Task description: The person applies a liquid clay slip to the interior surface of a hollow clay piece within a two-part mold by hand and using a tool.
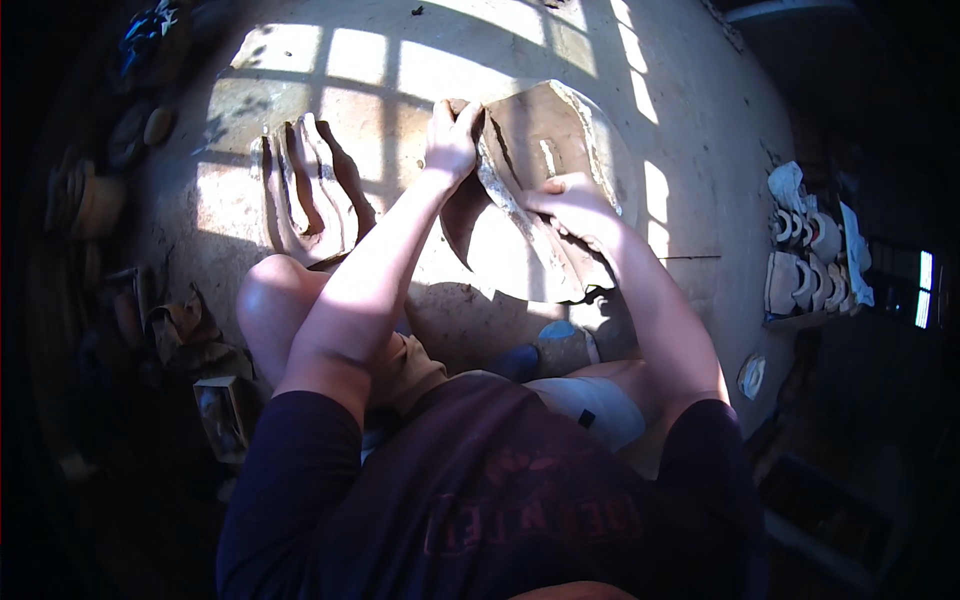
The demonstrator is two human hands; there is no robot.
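A large pale slab (507, 262) with a wavy, rough whitish edge lies on the floor in front of me, partly in sunlight. My left hand (452, 143) is closed around the far end of this wavy edge. Lower down and to the right, my right hand (575, 208) is closed with its knuckles up, against the slab's inner side by the edge. Whatever its fingers hold is hidden. Behind the edge spreads a brownish, hollowed piece (540, 120) with a pale rough rim on its right. How the two parts join, I cannot tell.
Left of my arm stands a smaller wavy, ridged clay-like piece (308, 190). Several curved pale pieces (815, 280) sit on a support at the right. A ring-shaped piece (753, 376) lies below them. An open box (222, 418) stands lower left. Barred sunlight crosses the floor (460, 30).
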